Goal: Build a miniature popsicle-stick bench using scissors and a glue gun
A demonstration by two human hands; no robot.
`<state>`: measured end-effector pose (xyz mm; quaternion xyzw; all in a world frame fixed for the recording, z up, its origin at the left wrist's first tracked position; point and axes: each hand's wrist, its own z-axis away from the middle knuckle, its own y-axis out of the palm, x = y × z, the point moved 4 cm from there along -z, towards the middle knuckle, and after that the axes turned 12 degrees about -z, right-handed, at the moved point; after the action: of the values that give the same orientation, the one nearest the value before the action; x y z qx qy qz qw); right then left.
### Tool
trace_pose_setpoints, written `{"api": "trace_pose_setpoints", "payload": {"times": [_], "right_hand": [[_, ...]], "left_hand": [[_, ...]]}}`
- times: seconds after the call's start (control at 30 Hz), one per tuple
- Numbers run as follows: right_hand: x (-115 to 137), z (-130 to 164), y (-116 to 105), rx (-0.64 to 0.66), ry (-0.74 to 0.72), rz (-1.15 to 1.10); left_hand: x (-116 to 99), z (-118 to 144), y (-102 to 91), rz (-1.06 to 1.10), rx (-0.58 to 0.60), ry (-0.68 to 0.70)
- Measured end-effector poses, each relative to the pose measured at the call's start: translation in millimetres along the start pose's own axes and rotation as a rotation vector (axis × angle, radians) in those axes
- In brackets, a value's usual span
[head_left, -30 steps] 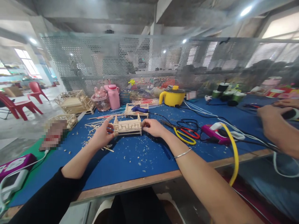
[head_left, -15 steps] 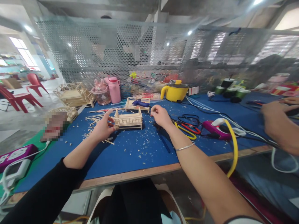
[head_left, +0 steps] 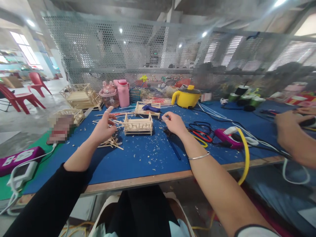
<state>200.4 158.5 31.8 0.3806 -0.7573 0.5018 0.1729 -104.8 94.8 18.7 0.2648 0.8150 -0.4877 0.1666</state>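
Observation:
A small wooden-stick model (head_left: 138, 126), shaped like a railed bed, stands upright on the blue mat between my hands. My left hand (head_left: 103, 126) hovers to its left over loose sticks (head_left: 112, 143), fingers apart and holding nothing, no longer against the model. To the model's right, my right hand (head_left: 173, 122) has thumb and fingertips drawn together; whatever is between them is too small to make out. Below that hand lies a dark tool with a blue handle (head_left: 175, 149). Behind the model, a blue glue gun (head_left: 151, 108) rests across another stick frame (head_left: 139, 108).
Larger stick models (head_left: 80, 97) stand at the back left. A yellow pot (head_left: 187, 98) and pink flask (head_left: 122, 93) sit along the mesh screen. Cords run to a purple power strip (head_left: 227, 138) on the right. A co-worker's hand (head_left: 293, 128) is at the far right.
My left hand has come off the bed-shaped model and moved slightly left, its fingers spreading. The right hand stays beside the model, fingertips still together. The view has shifted a little.

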Motion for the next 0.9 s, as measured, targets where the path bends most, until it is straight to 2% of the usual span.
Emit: {"api": "trace_pose_setpoints", "payload": {"times": [0.1, 0.2, 0.33, 0.43, 0.53, 0.73, 0.9], "right_hand": [[-2.7, 11.8, -10.6, 0.112, 0.019, 0.223], [-12.1, 29.2, -29.9, 0.190, 0.077, 0.453], [-36.7, 47.1, -62.8, 0.284, 0.197, 0.676], [-53.1, 53.5, -77.1, 0.411, 0.228, 0.727], [-58.6, 57.2, -78.9, 0.493, 0.233, 0.692], [-57.0, 57.2, -74.6, 0.476, 0.275, 0.661], [-68.6, 46.7, -85.2, 0.382, 0.264, 0.708]], "left_hand": [[18.3, -5.6, -12.9, -0.189, -0.131, -0.093], [39.3, -8.8, -19.7, -0.355, -0.123, -0.191], [56.1, -8.8, -25.3, -0.430, -0.124, -0.265], [57.5, -8.7, -25.1, -0.448, -0.126, -0.256], [58.1, -9.0, -23.7, -0.434, -0.142, -0.252], [63.5, -9.8, -21.8, -0.384, -0.145, -0.248], [61.3, -9.3, -20.9, -0.347, -0.135, -0.247]]}}
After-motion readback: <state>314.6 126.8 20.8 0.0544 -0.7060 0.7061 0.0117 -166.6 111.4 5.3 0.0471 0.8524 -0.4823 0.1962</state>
